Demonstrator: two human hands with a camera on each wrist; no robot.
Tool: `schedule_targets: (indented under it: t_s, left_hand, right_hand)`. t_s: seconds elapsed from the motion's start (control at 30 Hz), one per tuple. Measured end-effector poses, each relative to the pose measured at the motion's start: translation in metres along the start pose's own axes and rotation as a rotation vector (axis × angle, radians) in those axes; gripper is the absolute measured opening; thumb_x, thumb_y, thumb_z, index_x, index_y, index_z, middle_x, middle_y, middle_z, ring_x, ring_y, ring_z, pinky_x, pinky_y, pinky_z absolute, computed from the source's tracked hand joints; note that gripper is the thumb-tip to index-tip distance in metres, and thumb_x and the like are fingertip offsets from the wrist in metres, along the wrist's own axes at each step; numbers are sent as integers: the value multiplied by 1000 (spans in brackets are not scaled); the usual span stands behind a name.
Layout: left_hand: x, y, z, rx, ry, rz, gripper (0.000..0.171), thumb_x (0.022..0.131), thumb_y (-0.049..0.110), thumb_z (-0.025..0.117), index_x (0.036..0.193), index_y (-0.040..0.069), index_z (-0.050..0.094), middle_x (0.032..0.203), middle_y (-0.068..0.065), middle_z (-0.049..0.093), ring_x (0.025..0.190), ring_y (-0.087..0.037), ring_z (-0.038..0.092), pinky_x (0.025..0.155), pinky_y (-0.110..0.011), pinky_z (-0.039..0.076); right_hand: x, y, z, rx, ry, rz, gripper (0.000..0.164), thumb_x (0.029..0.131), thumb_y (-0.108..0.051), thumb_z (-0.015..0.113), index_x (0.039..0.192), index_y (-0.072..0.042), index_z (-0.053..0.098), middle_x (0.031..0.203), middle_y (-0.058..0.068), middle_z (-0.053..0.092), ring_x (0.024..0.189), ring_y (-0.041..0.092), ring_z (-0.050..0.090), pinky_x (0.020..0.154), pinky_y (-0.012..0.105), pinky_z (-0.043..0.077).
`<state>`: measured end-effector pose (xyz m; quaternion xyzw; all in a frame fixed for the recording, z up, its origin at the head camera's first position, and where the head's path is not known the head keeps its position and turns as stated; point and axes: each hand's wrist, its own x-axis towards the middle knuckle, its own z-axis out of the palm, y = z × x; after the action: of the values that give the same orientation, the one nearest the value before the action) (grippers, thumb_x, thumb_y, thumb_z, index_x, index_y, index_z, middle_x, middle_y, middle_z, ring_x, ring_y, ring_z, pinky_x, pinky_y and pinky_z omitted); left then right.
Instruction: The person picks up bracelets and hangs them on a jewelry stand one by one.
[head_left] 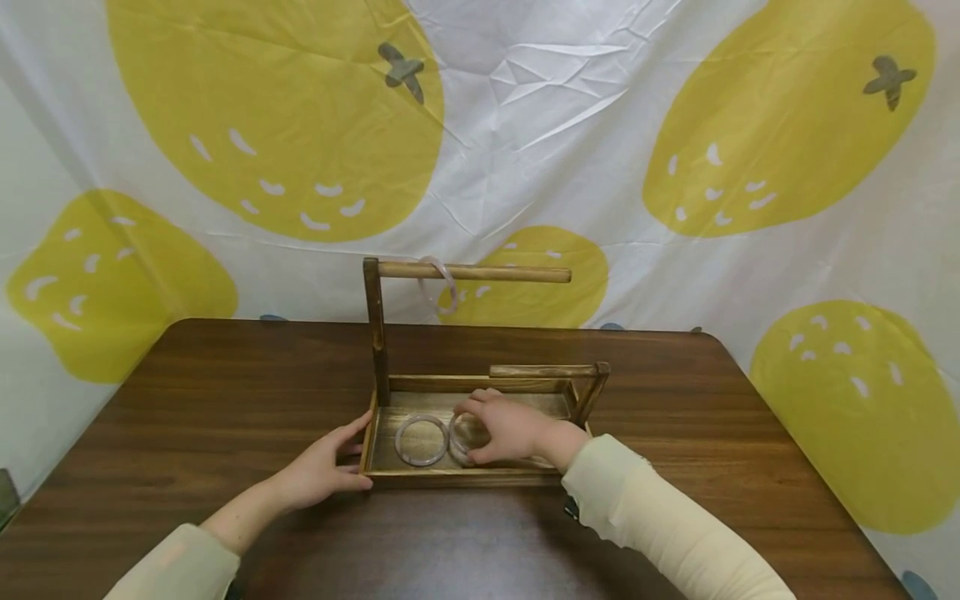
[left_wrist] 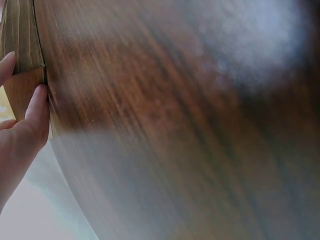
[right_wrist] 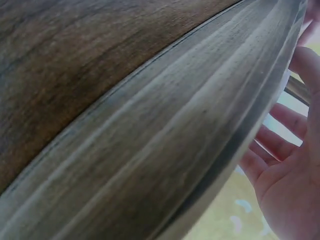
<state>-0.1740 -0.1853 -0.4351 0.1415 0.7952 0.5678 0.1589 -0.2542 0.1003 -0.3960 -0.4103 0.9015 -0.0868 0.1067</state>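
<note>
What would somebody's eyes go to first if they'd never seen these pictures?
Probably the huge yellow fruits printed on the white cloth behind the table. Next, perhaps, the pale bangle hanging on the upper bar, and below it the right grip, curled round another bangle in the wooden tray.
</note>
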Motion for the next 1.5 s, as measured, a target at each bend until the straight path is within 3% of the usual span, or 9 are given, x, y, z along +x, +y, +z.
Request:
schedule_targets:
  t_s: [0.33,0.73,1.07,1.27,1.5]
  left_hand:
    - [0,0,1,7,-8,4,95,79,4,72,148,-4,8,149,-36,5,128,-52,34,95,-35,52]
    - [-1,1,-1,-18,-9,4,95,80,5,72,149,-3,7,151,-34,1,128,-52,32,94,-33,53]
    - [0,0,-2,-8,-8,17,95,79,6,72,148,-4,7,150,-34,2,128,-52,33,94,-32,53]
    - [1,0,-2,-4,-11,12,95,80,7,72,149,-3,7,151,-33,2,129,-52,33,95,-33,52]
    - [1,-1,0,-11,-15,0,96,80,6,72,149,-3,7,151,-33,2,129,-52,33,95,-35,52]
  right_hand:
    - [1,-4,-6,12,17,-40,61,78,-34,73,130,-13,49,122,5,51,113,19,49,92,34,51]
    - [1,-25,-24,-17,-5,-95,67,80,-39,72,136,-14,45,128,6,48,116,19,50,95,35,50]
    - [-1,-38,-35,-7,36,-144,63,81,-39,71,134,-16,46,129,3,49,119,17,49,99,33,48]
    - [-3,-41,-40,57,48,-148,62,80,-38,71,131,-15,45,128,2,48,114,16,51,96,32,49]
    - [-9,-43,-47,221,61,-151,62,79,-33,74,129,-12,45,121,3,48,104,17,52,86,28,49]
